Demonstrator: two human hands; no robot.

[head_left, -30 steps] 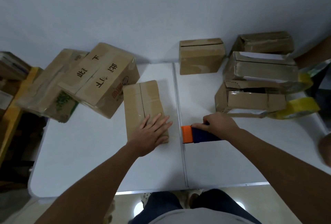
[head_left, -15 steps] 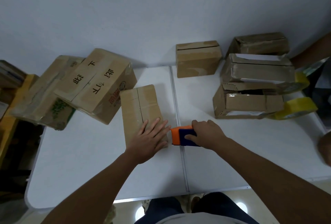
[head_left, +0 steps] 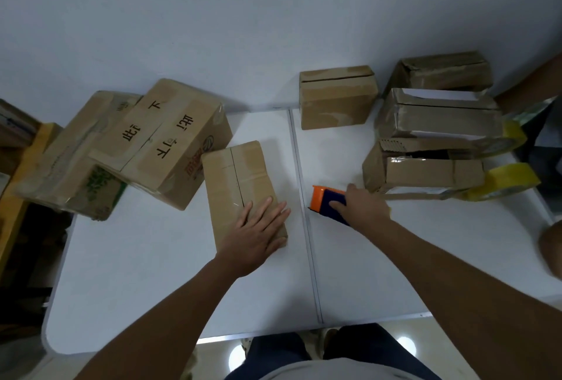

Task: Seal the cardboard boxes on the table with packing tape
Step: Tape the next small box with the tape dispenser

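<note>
Cardboard box point(head_left: 240, 185) under your flat left hand point(head_left: 254, 235) | your right hand point(head_left: 363, 207) grips tape gun point(head_left: 327, 202) | white surface point(head_left: 146, 273)

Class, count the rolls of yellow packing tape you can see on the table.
2, both at the table's right edge: one roll beside the open-topped box, one roll nearer, beside the flatter box. Boxes may hide others.

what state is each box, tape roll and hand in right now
small box: flaps closed, lying flat under the left hand
left hand: flat, fingers straight, pressing the box
right hand: gripping the tape dispenser
tape dispenser: on the table, apart from the small box
lettered box: closed, taped, tilted
box by the wall: closed, upright
front right box: open
yellow tape roll: lying beside the front right box
</note>
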